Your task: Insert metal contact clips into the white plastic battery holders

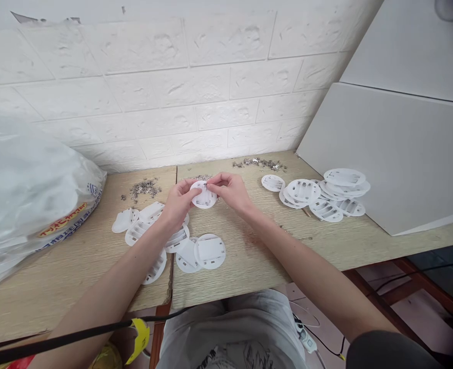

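Observation:
Both my hands meet over the middle of the wooden table [249,256]. My left hand [178,202] grips a round white plastic disc [203,196] with battery slots by its left edge. My right hand [230,189] pinches at the disc's top right, fingers closed together on it; whether a small metal piece sits under the fingertips I cannot tell. Just beyond the disc lies a small heap of metal contacts [202,178]. Below my left wrist, several more white discs [210,251] lie scattered.
A pile of white discs [326,195] sits at the right, beside a white box [395,154]. More metal bits lie at the back left [143,187] and back right [260,164]. A big plastic bag [30,189] fills the left. A white brick wall stands behind.

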Tool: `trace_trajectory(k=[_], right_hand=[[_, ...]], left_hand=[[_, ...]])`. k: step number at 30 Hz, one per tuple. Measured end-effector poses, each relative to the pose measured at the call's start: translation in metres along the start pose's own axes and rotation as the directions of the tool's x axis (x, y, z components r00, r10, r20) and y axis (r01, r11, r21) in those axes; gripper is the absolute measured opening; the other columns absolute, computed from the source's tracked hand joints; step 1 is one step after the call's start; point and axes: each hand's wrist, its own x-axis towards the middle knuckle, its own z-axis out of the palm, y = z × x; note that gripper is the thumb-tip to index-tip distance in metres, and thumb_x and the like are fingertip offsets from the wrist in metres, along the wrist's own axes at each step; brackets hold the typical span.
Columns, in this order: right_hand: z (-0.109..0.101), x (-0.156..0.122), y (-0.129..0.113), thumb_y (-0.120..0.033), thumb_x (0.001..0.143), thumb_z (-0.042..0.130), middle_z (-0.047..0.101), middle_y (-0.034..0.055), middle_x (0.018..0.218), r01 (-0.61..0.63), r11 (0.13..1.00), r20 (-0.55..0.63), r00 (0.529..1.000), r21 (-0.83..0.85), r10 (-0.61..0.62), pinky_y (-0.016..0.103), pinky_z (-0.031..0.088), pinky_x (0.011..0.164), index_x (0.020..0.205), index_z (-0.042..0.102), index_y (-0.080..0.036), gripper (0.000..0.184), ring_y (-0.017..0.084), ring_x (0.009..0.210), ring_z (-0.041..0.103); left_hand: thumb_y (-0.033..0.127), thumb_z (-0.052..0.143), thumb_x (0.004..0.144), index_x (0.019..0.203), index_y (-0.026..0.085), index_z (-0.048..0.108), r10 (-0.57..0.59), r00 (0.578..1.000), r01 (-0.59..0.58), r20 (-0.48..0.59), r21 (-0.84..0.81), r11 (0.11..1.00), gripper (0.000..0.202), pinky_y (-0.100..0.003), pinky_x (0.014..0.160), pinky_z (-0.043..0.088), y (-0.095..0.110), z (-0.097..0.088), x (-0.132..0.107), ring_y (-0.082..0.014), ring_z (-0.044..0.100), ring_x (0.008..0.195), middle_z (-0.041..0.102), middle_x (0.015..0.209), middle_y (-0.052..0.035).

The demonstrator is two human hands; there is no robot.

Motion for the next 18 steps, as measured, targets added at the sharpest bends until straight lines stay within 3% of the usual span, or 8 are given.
trace_trajectory(k=[7, 12, 18], right_hand=[[0.0003, -0.0035, -0.0037, -0.023, 0.071, 0.066, 0.069, 0.0021, 0.072, 0.079, 0.991, 0.056, 0.996, -0.108, -0.074, 0.026, 0.049, 0.064, 0.072, 0.069, -0.016, 0.007, 0.014, 0.069, 0.063], [0.0011, -0.0029, -0.0039, -0.030, 0.071, 0.069, 0.068, 0.0016, 0.071, -0.028, 0.998, 0.097, 0.995, 0.051, 0.023, 0.025, 0.049, 0.059, 0.074, 0.067, -0.016, 0.015, 0.012, 0.063, 0.060], [0.0030, -0.0019, 0.0011, -0.033, 0.071, 0.070, 0.066, 0.0016, 0.073, -0.102, 0.990, 0.093, 0.991, 0.101, 0.093, 0.025, 0.049, 0.060, 0.078, 0.064, -0.016, 0.019, 0.011, 0.063, 0.059]], left_hand=[[0.041, 0.076, 0.064, 0.084, 0.014, 0.068, 0.039, 0.999, -0.032, -0.038, 0.160, 0.987, 0.034, -0.025, 0.063, 0.044, -0.0050, -0.0030, 0.0030, -0.0139, 0.058, 0.069, 0.067, 0.079, -0.0050], [0.040, 0.078, 0.061, 0.079, 0.014, 0.069, 0.053, 0.997, -0.046, -0.063, 0.112, 0.993, 0.033, -0.025, 0.060, 0.043, -0.0049, -0.0030, 0.0041, -0.0140, 0.058, 0.066, 0.067, 0.074, -0.0043], [0.040, 0.078, 0.061, 0.079, 0.013, 0.070, 0.082, 0.993, -0.069, -0.083, 0.150, 0.986, 0.033, -0.026, 0.060, 0.045, -0.0065, -0.0031, 0.0047, -0.0159, 0.060, 0.067, 0.068, 0.075, -0.0056]])
